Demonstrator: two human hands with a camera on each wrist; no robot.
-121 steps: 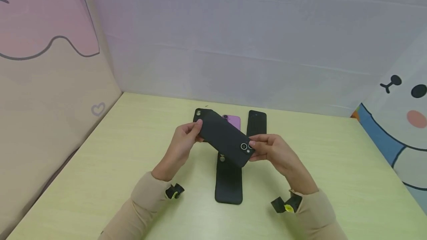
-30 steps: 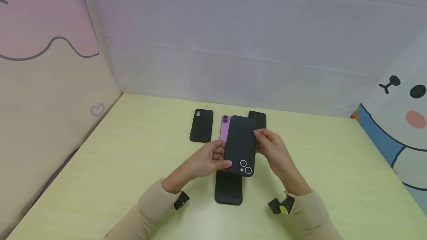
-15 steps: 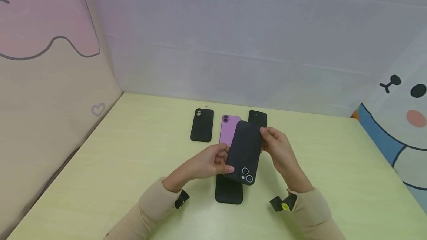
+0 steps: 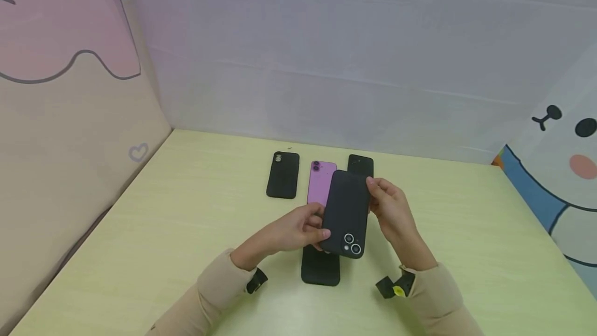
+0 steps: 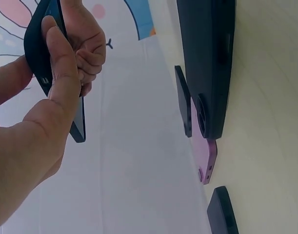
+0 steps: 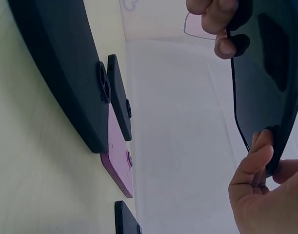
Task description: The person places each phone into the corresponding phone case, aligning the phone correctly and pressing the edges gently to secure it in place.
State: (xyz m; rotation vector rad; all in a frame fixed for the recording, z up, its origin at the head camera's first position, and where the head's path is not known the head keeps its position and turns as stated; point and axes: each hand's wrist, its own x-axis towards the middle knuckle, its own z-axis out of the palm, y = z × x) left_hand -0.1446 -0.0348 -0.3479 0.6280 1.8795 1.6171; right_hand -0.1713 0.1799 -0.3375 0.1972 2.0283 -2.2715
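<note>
In the head view, both hands hold a black phone in a black case above the table, its back up and the ringed camera lenses at the near end. My left hand pinches the lower left edge, thumb on the back. At the upper right edge, my right hand pinches with its thumb on top. The right wrist view shows the glossy screen side and fingertips curled over the rim. Directly below lies another black phone or case, partly covered by the held one.
Farther back on the pale table lie a black phone case at left, a pink phone in the middle and a black phone at right, partly hidden. A cloth wall rises behind the table.
Four seconds ago the held phone slanted with its lenses to the right; it has turned so they point nearer. My left hand has shifted to the lower edge. Lately, only a slight move right.
</note>
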